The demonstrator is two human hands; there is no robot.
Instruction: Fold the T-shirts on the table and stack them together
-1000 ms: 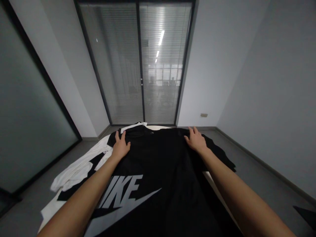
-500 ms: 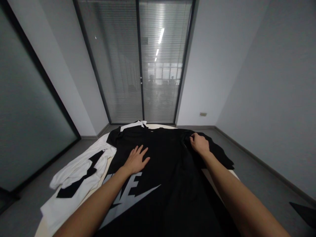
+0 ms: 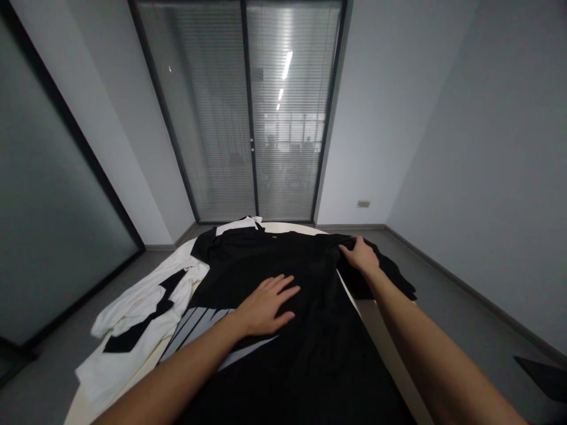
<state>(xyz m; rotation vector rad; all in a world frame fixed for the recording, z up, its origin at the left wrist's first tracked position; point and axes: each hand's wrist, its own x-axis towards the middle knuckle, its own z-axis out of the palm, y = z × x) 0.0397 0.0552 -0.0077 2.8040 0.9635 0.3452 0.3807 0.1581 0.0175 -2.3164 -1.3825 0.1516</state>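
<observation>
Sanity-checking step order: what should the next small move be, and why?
Probably have the right hand ease the black shirt slightly inward by its pinched shoulder: cloth bunches there, and the left hand, spread over the chest, could steady the rest.

Left hand (image 3: 268,305) lies palm down, fingers spread; right hand (image 3: 362,256) reaches farther forward, fingers curled in a pinch; both forearms (image 3: 190,361) bare.

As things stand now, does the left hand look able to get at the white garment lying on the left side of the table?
Probably yes: the left hand rests open on the black shirt, seemingly gripping nothing, and I see no obstacle standing between it and the white garment.
</observation>
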